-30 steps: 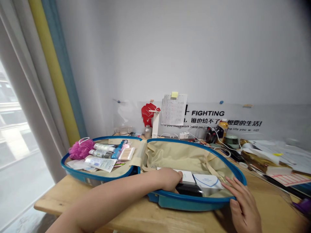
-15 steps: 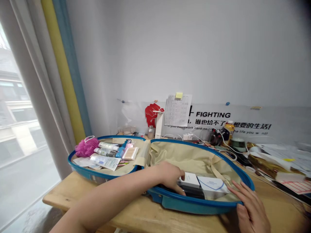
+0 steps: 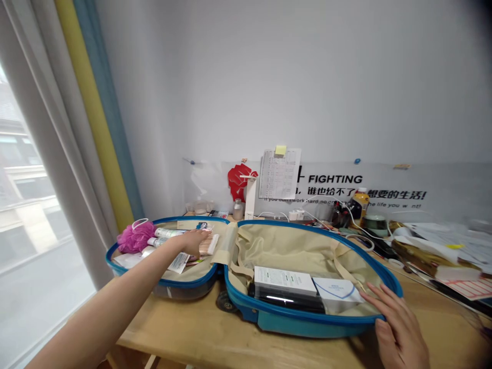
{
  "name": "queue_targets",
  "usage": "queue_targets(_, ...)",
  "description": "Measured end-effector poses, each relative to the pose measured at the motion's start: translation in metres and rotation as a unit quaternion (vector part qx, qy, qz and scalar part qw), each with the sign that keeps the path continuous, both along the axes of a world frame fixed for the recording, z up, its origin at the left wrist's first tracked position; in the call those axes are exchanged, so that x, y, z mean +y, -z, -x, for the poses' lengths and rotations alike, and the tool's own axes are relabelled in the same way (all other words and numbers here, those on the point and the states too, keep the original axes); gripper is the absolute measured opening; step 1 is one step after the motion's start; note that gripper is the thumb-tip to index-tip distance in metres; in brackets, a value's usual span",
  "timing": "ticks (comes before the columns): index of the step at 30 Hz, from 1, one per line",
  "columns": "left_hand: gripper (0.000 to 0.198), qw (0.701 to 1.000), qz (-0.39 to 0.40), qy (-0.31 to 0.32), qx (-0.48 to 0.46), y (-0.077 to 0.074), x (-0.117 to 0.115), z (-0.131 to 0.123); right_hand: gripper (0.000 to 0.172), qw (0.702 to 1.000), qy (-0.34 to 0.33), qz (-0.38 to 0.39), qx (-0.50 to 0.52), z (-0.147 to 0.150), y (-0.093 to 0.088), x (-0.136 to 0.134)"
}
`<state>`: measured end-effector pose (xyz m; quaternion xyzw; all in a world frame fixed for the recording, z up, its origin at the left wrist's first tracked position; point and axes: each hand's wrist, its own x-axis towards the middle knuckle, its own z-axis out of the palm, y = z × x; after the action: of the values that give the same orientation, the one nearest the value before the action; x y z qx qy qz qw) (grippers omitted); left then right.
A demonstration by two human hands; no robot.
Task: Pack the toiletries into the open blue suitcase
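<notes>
Left hand [image 3: 192, 242]: fingers together, touching a beige cotton swab pack [image 3: 208, 245] in the suitcase's left shell; cannot tell whether it grips.
Right hand [image 3: 400, 328]: fingers spread and open, resting on the rim of a blue hard-shell suitcase [image 3: 303, 324].
Beside right hand: two white boxes [image 3: 284, 280] [image 3: 336, 294] and one glossy black package [image 3: 286, 302].
Beyond left hand: one pink mesh bath puff [image 3: 134, 237].
Below both hands: pale wooden table [image 3: 184, 328].

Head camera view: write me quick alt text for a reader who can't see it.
A person's left hand reaches over toiletries in the left half of an open blue suitcase on a wooden desk. The right hand rests on the suitcase rim, beside white boxes in the other half.
</notes>
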<state>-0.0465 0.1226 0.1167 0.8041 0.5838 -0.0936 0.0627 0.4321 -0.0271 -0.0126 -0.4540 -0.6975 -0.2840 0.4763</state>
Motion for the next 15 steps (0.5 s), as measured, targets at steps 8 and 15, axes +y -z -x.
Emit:
queue_targets(8, 0.075, 0.996, -0.071, 0.007, -0.046, 0.010, -0.003, 0.001, 0.032, 1.000, 0.005, -0.006, -0.004, 0.002, -0.004, -0.002)
queue_targets(15, 0.076, 0.978, -0.155, 0.023, -0.141, -0.042, -0.014, -0.047, 0.032, 1.000, 0.000, -0.005, 0.016, 0.005, -0.003, -0.002)
